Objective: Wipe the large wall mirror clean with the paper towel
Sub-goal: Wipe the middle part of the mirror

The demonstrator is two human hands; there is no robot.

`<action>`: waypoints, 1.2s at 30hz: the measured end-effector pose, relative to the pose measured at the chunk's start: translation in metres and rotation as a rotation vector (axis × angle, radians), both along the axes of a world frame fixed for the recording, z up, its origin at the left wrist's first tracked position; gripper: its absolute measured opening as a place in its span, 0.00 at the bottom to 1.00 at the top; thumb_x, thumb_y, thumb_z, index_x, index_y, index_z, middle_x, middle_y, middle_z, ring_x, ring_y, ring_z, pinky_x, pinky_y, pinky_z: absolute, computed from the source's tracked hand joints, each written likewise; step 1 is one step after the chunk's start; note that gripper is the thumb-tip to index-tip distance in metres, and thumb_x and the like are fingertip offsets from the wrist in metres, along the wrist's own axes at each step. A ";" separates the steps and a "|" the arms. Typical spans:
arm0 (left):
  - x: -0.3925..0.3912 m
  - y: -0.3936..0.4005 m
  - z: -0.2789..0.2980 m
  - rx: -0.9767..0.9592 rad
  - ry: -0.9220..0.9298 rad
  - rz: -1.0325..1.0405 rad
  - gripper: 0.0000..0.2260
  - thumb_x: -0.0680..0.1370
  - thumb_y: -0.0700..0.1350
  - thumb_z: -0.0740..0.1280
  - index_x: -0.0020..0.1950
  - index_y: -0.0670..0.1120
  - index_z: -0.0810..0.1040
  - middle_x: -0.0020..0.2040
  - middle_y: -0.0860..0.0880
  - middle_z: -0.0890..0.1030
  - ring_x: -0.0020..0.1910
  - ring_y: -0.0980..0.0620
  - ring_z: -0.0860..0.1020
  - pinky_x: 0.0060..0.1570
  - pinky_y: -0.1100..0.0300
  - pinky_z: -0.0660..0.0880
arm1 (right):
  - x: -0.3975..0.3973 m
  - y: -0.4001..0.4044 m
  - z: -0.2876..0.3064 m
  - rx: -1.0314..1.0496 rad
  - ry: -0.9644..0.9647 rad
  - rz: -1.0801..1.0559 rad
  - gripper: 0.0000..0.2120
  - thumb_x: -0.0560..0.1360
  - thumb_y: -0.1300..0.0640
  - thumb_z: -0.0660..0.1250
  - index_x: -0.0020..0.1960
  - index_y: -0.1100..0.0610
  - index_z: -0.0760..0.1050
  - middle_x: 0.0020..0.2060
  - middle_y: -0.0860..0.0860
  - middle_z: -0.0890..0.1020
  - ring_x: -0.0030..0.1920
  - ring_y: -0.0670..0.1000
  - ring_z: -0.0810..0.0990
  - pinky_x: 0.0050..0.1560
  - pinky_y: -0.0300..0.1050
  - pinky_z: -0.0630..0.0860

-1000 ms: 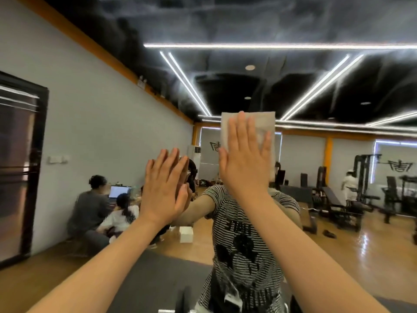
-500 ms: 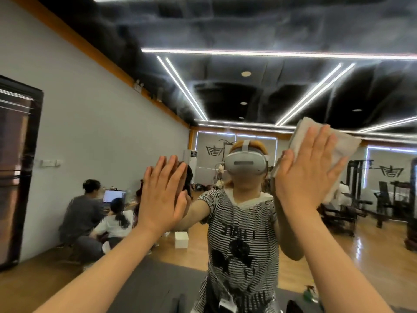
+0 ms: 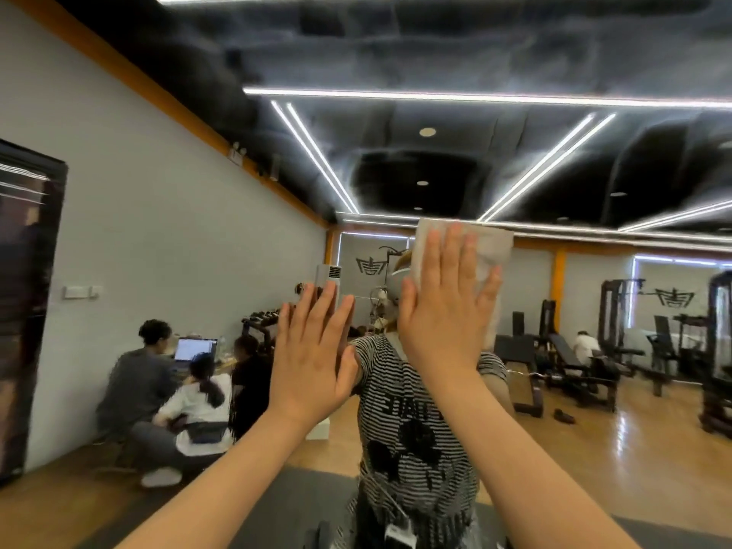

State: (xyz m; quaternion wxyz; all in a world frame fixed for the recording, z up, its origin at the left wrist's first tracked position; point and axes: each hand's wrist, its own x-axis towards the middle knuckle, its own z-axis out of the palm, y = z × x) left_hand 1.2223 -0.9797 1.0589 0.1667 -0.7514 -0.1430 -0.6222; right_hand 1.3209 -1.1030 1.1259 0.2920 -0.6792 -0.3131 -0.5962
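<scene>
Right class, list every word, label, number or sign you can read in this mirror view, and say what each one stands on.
Nothing here reads clearly.
Striped T-shirt: dark block letters, mirror-reversed and blurred; not readable.
Back wall emblem: a logo shape, no legible letters.
Right-hand wall emblem: the same kind of logo, no legible letters.
Laptop screen: too small to read.
Badge at the shirt hem: too blurred to read.

No text, number or brand can be read: the mirrored lettering on the black-and-white striped T-shirt (image 3: 412, 406) and the dark emblem on the grey rear wall (image 3: 370, 266), at 12 o'clock, remain illegible.
</scene>
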 end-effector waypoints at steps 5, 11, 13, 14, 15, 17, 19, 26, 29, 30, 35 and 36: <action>-0.003 -0.002 0.001 -0.008 0.029 -0.026 0.29 0.76 0.50 0.56 0.76 0.46 0.58 0.77 0.45 0.56 0.76 0.43 0.54 0.73 0.45 0.48 | 0.001 -0.002 -0.001 -0.023 -0.004 -0.055 0.31 0.80 0.44 0.45 0.79 0.58 0.49 0.78 0.56 0.51 0.78 0.55 0.48 0.75 0.56 0.39; -0.034 0.015 0.008 0.148 0.180 -0.019 0.29 0.75 0.51 0.57 0.77 0.47 0.59 0.76 0.44 0.58 0.76 0.45 0.55 0.75 0.51 0.45 | -0.001 -0.002 -0.001 0.005 -0.003 -0.095 0.31 0.79 0.45 0.48 0.79 0.59 0.51 0.78 0.57 0.54 0.78 0.56 0.51 0.74 0.55 0.37; -0.053 0.035 0.010 0.204 0.222 -0.039 0.30 0.74 0.50 0.57 0.76 0.48 0.59 0.76 0.45 0.57 0.76 0.46 0.54 0.75 0.53 0.41 | -0.002 0.000 -0.001 0.003 -0.005 -0.107 0.32 0.79 0.45 0.49 0.79 0.59 0.50 0.78 0.57 0.55 0.78 0.56 0.52 0.75 0.54 0.37; -0.062 0.047 0.011 0.213 0.222 -0.028 0.30 0.74 0.49 0.57 0.76 0.48 0.59 0.76 0.45 0.57 0.75 0.46 0.55 0.74 0.53 0.42 | -0.002 -0.001 0.000 0.004 0.000 -0.105 0.32 0.79 0.45 0.49 0.79 0.58 0.50 0.78 0.57 0.54 0.78 0.56 0.51 0.75 0.54 0.38; -0.071 0.061 0.011 0.199 0.210 -0.009 0.29 0.74 0.49 0.57 0.76 0.48 0.60 0.76 0.44 0.58 0.75 0.45 0.56 0.74 0.53 0.42 | -0.002 -0.002 0.000 0.008 0.004 -0.102 0.32 0.79 0.45 0.49 0.79 0.58 0.50 0.78 0.56 0.54 0.78 0.55 0.51 0.75 0.55 0.39; -0.086 0.090 0.011 0.116 0.171 0.027 0.29 0.74 0.50 0.56 0.76 0.48 0.60 0.75 0.43 0.59 0.74 0.44 0.57 0.74 0.52 0.43 | -0.002 -0.003 -0.002 0.013 0.012 -0.100 0.32 0.79 0.45 0.49 0.79 0.57 0.50 0.78 0.55 0.52 0.78 0.54 0.49 0.75 0.56 0.41; -0.093 0.111 0.010 0.059 0.137 0.061 0.29 0.75 0.51 0.55 0.77 0.48 0.58 0.76 0.43 0.58 0.75 0.44 0.56 0.73 0.48 0.47 | -0.004 -0.002 -0.002 0.023 0.016 -0.093 0.31 0.80 0.44 0.48 0.79 0.56 0.48 0.79 0.54 0.51 0.78 0.54 0.48 0.76 0.55 0.42; -0.088 0.124 0.003 0.103 0.089 0.028 0.28 0.77 0.51 0.53 0.78 0.49 0.55 0.78 0.45 0.55 0.77 0.50 0.50 0.74 0.46 0.46 | -0.008 -0.003 0.001 0.052 0.057 -0.030 0.31 0.79 0.43 0.47 0.78 0.56 0.54 0.78 0.54 0.56 0.78 0.53 0.51 0.76 0.56 0.44; -0.087 0.125 0.002 0.110 0.077 0.027 0.28 0.77 0.51 0.53 0.78 0.50 0.54 0.78 0.46 0.54 0.78 0.51 0.47 0.74 0.47 0.44 | -0.022 0.009 0.006 0.166 0.152 0.009 0.33 0.78 0.43 0.43 0.79 0.55 0.53 0.78 0.53 0.54 0.78 0.53 0.50 0.75 0.54 0.41; -0.087 0.125 0.002 0.117 0.074 0.028 0.29 0.77 0.51 0.53 0.78 0.50 0.53 0.79 0.47 0.53 0.79 0.51 0.46 0.74 0.47 0.44 | -0.028 0.018 0.008 0.203 0.190 -0.014 0.33 0.77 0.43 0.41 0.79 0.55 0.51 0.79 0.53 0.52 0.78 0.53 0.48 0.75 0.55 0.40; -0.087 0.127 0.002 0.135 0.075 0.044 0.29 0.77 0.51 0.53 0.78 0.50 0.53 0.79 0.48 0.51 0.79 0.51 0.45 0.74 0.46 0.44 | -0.068 0.076 0.006 0.019 0.077 -0.047 0.31 0.80 0.46 0.45 0.79 0.56 0.45 0.79 0.55 0.47 0.78 0.54 0.44 0.74 0.53 0.33; -0.087 0.127 0.002 0.135 0.078 0.044 0.29 0.77 0.51 0.53 0.78 0.49 0.53 0.79 0.48 0.52 0.79 0.51 0.45 0.74 0.46 0.44 | -0.076 0.086 0.005 -0.039 0.039 -0.039 0.31 0.80 0.46 0.44 0.79 0.56 0.46 0.79 0.55 0.48 0.78 0.54 0.45 0.74 0.53 0.33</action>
